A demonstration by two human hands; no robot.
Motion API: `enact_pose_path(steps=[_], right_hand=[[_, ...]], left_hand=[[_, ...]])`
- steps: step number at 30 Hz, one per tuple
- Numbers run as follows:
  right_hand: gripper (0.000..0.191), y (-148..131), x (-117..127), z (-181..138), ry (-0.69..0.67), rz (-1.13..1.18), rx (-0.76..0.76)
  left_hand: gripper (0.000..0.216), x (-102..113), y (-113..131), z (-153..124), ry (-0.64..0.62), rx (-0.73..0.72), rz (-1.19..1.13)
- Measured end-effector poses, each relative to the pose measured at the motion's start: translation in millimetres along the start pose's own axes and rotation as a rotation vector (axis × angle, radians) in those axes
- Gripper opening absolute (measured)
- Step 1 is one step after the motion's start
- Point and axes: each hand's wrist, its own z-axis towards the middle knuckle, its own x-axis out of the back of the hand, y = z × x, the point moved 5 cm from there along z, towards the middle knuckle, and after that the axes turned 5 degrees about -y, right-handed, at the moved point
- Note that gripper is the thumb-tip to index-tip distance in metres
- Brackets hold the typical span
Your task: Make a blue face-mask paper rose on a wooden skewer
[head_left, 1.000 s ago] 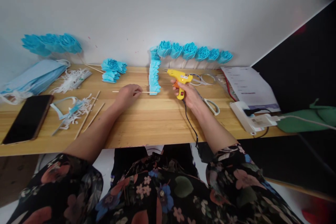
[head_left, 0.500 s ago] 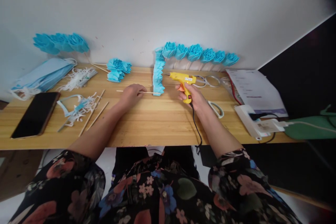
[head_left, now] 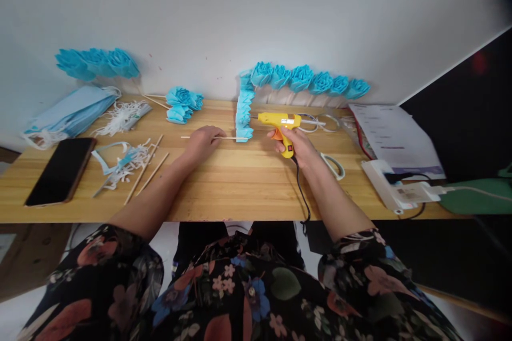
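My left hand [head_left: 206,142] is closed on a thin wooden stick [head_left: 230,138] that lies level across the tabletop. The stick's right end rests on the near end of a scalloped blue strip [head_left: 243,109], which runs back to the wall. My right hand [head_left: 299,145] grips a yellow glue gun [head_left: 278,120] by its handle, a finger at the orange trigger. The gun's nozzle points left, close to the strip's right edge; whether it touches I cannot tell. A black cord hangs from the handle over the table's front edge.
Several blue flowers on sticks [head_left: 302,78] lean on the wall, with more flowers [head_left: 180,97] at the left. Blue face masks [head_left: 72,112], a phone [head_left: 60,170], loose sticks [head_left: 144,168] and trimmings lie left. At right are scissors [head_left: 334,166], a power strip [head_left: 382,186] and papers [head_left: 394,133].
The whole view has shifted slightly. Both hands keep their holds, and the nozzle is a little lower along the strip than before.
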Motion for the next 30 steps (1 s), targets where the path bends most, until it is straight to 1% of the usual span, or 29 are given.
enact_pose_path(steps=[5,8,15,19,22,25,30], right_hand=[[0.040,-1.8,-0.5,-1.1,-0.018,-0.052,0.012],[0.042,-2.4,-0.8,-1.2,-0.034,-0.036,0.007],[0.041,-3.9,1.3,-0.6,-0.029,-0.061,0.024],[0.042,-4.0,2.6,0.3,-0.016,-0.131,0.029],[0.046,-3.7,3.3,1.4,-0.007,-0.089,0.040],[0.043,-3.6,5.4,2.4,0.021,-0.062,0.068],[0.043,-2.4,6.9,3.1,0.020,-0.087,0.073]], left_hand=[[0.032,1.7,-0.1,-0.5,-0.010,0.003,-0.005],[0.032,2.6,0.5,-1.0,-0.021,0.015,-0.009],[0.033,2.8,3.0,-0.8,-0.019,0.033,-0.026],[0.032,2.7,4.0,0.1,-0.022,0.024,-0.024],[0.032,3.3,4.9,0.6,-0.016,0.011,-0.017],[0.031,2.5,4.8,1.5,-0.011,-0.002,-0.013],[0.030,-1.2,1.8,3.7,-0.009,-0.008,-0.016]])
